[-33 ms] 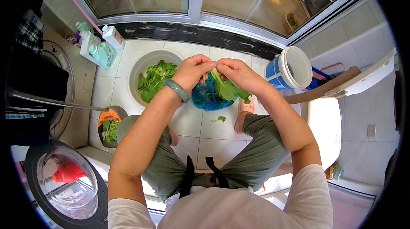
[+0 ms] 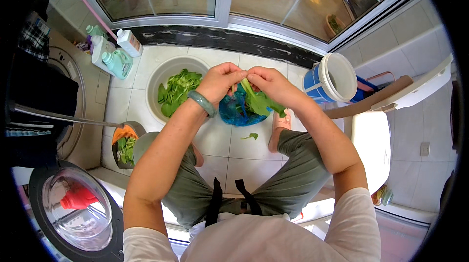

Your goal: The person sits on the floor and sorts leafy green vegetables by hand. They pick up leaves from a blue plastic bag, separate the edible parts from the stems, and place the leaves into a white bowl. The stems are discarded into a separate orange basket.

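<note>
My left hand (image 2: 220, 83) and my right hand (image 2: 271, 85) meet at chest height, both pinching the stem end of a leafy green vegetable (image 2: 259, 103) that hangs down between them. A green bangle (image 2: 202, 103) circles my left wrist. Under the hands, a blue plastic bag (image 2: 232, 115) lies on the tiled floor between my feet. To the left of the hands stands a round white basin (image 2: 157, 79) with several green leaves (image 2: 176, 91) in it. One small leaf scrap (image 2: 250, 136) lies on the tiles near my right foot.
An orange dustpan (image 2: 124, 137) with green trimmings sits by my left knee. A blue bucket with a white rim (image 2: 327, 79) stands at the right, a white chair (image 2: 376, 140) beside it. Detergent bottles (image 2: 117, 59) line the left wall. An open washing-machine door (image 2: 73, 208) is at lower left.
</note>
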A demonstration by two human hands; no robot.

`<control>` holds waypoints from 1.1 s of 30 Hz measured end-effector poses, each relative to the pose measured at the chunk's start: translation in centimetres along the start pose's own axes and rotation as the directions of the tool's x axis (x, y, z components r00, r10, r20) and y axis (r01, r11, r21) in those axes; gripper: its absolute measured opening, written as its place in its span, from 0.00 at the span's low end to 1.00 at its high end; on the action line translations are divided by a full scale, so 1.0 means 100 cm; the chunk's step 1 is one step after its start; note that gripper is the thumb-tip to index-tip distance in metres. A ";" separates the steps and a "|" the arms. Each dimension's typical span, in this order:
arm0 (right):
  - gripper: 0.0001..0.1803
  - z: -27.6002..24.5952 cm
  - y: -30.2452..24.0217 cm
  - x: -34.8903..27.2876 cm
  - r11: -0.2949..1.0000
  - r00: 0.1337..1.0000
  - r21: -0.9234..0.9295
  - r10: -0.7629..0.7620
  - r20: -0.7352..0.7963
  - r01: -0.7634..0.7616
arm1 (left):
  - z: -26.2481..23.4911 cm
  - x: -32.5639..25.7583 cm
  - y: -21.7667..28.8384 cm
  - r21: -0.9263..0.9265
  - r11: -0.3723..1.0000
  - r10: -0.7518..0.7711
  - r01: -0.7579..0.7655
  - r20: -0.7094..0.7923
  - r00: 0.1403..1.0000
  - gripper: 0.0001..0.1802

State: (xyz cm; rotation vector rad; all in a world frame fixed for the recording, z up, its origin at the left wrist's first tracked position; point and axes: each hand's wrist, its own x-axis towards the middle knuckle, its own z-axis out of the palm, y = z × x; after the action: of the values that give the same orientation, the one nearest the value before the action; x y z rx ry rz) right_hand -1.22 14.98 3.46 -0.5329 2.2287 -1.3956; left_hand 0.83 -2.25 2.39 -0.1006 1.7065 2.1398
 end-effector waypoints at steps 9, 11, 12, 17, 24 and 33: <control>0.10 0.006 -0.003 -0.003 0.870 0.981 -0.470 -0.191 -0.041 0.150 | -0.007 0.001 -0.007 -0.040 0.992 -0.119 0.123 0.089 0.989 0.08; 0.10 0.001 0.002 0.000 0.969 0.993 -0.223 -0.117 -0.023 0.109 | -0.005 0.000 -0.005 -0.097 0.986 -0.120 0.135 0.149 0.982 0.08; 0.10 0.000 0.004 0.003 0.999 1.000 -0.036 -0.030 0.001 0.030 | -0.003 -0.002 -0.004 -0.129 0.982 -0.118 0.140 0.165 0.979 0.08; 0.09 -0.007 -0.014 0.004 0.826 0.967 0.506 0.242 0.081 -0.249 | -0.005 -0.006 0.013 -0.260 0.956 -0.089 0.139 0.196 0.977 0.07; 0.10 -0.001 -0.027 -0.001 0.680 0.936 0.645 0.287 0.204 -0.350 | -0.009 -0.010 0.017 -0.129 0.991 -0.027 0.042 0.115 0.993 0.10; 0.12 0.000 0.003 -0.001 0.995 1.000 -0.097 0.004 0.005 -0.003 | -0.004 -0.004 0.004 0.413 0.898 0.146 -0.154 0.050 0.988 0.07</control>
State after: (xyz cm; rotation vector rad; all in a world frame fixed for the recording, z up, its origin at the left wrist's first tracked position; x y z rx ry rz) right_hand -1.11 15.15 3.20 -0.5644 2.3008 -1.2882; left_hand 0.97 -2.78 2.73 0.1759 2.1808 1.8152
